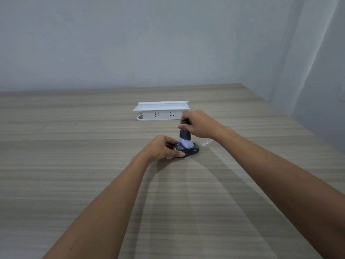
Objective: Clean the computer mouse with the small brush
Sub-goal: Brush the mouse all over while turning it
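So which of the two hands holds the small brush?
The right hand: it grips the small dark brush upright, white bristles on the black computer mouse; the left hand steadies it.

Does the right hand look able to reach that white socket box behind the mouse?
Probably yes. The right hand, gripping the brush, is already right beside the near right end of the socket box, and nothing stands between them. It would have to let go of the brush first.

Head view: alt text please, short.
A right hand holds a small brush upright, bristles on a black computer mouse steadied by the left hand on a wooden table. A white socket box stands behind.
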`<act>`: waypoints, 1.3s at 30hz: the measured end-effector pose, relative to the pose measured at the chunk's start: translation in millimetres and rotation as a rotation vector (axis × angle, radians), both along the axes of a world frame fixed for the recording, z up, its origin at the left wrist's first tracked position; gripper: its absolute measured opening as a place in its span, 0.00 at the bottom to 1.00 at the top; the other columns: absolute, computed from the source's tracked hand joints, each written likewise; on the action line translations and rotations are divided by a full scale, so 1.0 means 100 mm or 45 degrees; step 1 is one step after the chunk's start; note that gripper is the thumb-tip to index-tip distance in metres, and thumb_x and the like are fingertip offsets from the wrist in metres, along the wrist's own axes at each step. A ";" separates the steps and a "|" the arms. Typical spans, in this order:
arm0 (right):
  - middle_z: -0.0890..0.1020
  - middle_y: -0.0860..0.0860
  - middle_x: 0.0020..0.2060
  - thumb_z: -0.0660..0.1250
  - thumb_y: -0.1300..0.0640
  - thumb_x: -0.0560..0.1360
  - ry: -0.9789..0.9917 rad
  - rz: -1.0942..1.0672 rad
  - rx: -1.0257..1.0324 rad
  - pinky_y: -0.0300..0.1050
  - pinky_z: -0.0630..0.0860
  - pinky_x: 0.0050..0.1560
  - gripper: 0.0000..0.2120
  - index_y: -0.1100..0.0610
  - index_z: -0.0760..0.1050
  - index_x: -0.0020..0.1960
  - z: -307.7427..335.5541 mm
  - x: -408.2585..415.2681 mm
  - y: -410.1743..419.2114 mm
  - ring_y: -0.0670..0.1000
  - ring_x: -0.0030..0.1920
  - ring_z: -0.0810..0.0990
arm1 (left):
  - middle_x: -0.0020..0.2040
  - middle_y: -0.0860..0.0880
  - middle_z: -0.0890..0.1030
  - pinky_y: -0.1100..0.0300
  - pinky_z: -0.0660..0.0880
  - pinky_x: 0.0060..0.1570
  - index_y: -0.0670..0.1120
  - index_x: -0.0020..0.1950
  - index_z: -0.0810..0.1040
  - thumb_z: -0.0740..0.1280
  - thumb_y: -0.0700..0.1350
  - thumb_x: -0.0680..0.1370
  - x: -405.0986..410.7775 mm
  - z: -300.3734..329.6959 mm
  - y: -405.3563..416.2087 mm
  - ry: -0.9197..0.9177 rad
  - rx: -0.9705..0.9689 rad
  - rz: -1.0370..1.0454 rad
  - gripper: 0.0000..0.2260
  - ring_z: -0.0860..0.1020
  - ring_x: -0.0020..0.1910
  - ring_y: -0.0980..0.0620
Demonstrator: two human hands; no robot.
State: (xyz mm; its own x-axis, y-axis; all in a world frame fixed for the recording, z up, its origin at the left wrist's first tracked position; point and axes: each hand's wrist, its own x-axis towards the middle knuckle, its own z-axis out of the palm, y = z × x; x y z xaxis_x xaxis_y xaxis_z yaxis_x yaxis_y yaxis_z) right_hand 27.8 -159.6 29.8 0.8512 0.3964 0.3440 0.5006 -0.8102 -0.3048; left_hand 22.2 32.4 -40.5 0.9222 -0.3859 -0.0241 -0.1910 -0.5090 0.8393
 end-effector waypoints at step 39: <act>0.84 0.56 0.46 0.70 0.55 0.77 0.125 -0.206 0.011 0.40 0.67 0.39 0.10 0.63 0.83 0.47 -0.09 0.03 -0.28 0.52 0.46 0.80 | 0.51 0.49 0.88 0.51 0.78 0.64 0.47 0.59 0.85 0.80 0.47 0.70 0.12 0.02 0.02 0.000 0.104 -0.129 0.19 0.85 0.54 0.48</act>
State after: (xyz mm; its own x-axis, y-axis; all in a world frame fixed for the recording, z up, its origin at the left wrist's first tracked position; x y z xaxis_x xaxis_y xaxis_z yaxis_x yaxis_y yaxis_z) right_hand 31.1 -187.4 21.3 0.9333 0.2489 0.2589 0.3313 -0.8749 -0.3531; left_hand 33.8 34.9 -38.2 0.8787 -0.4737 -0.0591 -0.2451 -0.5539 0.7957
